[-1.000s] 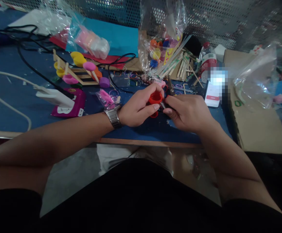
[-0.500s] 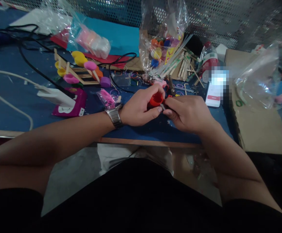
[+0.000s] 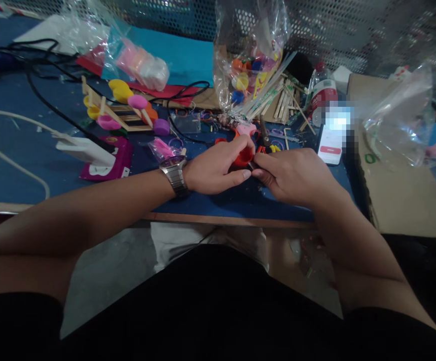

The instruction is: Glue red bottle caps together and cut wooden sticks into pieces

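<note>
My left hand (image 3: 216, 168), with a metal watch on its wrist, is closed around a small red plastic cup (image 3: 243, 157) shaped like half an egg shell. The cup's hollow side faces up. Close against its right side, my right hand (image 3: 291, 173) pinches a thin greyish blade-like piece (image 3: 252, 165) between thumb and forefinger. Most of that piece is hidden by the fingers. Just beyond the hands lie pink-and-red scissor handles (image 3: 246, 129) and small yellow pieces (image 3: 275, 148).
Left of the hands stand a stick frame with coloured egg shells (image 3: 122, 115) and a purple power socket (image 3: 122, 155). Behind are a plastic bag of coloured parts (image 3: 240, 75) and wooden sticks (image 3: 287, 103). A lit phone (image 3: 330, 145) and cardboard (image 3: 402, 190) are at right.
My left wrist has turned a little, showing more of the watch face. The red cup has tilted slightly, and less of the grey piece shows between the fingers.
</note>
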The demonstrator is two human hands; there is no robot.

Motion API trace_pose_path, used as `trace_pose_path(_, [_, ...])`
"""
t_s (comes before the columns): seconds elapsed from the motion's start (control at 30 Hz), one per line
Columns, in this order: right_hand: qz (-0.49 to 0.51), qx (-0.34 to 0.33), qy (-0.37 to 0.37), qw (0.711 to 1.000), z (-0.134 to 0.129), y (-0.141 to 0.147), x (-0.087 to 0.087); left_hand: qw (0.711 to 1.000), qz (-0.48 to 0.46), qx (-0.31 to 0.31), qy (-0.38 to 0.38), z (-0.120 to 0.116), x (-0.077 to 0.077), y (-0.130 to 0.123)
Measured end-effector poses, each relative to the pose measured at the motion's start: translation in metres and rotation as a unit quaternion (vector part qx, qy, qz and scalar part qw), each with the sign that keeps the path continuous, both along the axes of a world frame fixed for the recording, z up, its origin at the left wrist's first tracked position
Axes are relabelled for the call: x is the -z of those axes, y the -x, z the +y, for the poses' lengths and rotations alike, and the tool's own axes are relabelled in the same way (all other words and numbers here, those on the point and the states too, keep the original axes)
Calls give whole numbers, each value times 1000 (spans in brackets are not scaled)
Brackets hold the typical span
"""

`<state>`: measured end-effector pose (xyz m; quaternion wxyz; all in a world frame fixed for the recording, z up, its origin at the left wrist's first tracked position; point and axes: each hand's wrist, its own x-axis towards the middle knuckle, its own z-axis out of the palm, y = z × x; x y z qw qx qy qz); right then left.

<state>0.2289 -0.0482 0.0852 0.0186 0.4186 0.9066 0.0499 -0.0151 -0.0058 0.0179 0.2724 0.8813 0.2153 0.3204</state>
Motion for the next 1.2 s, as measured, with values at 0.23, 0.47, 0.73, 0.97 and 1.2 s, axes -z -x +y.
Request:
trace_pose_path(0.23, [-57, 21, 16, 998, -2, 3, -4, 999, 36, 21, 22, 1, 0, -1])
trace_pose_path(0.47, [-99, 26, 49, 994, -3, 3, -13, 996, 89, 26, 10, 1, 1, 0])
trace_pose_path(0.73, [-107, 28, 44, 993, -5, 3, -10, 996, 87, 27, 4, -1, 0, -2])
trace_pose_path(0.97, [-105, 28, 37, 993, -6, 4, -7, 994, 110, 13, 6, -5, -4, -2])
trace_pose_path(1.2, [-75, 11, 38, 996, -6, 2, -3, 994, 113, 2, 12, -7, -5, -3])
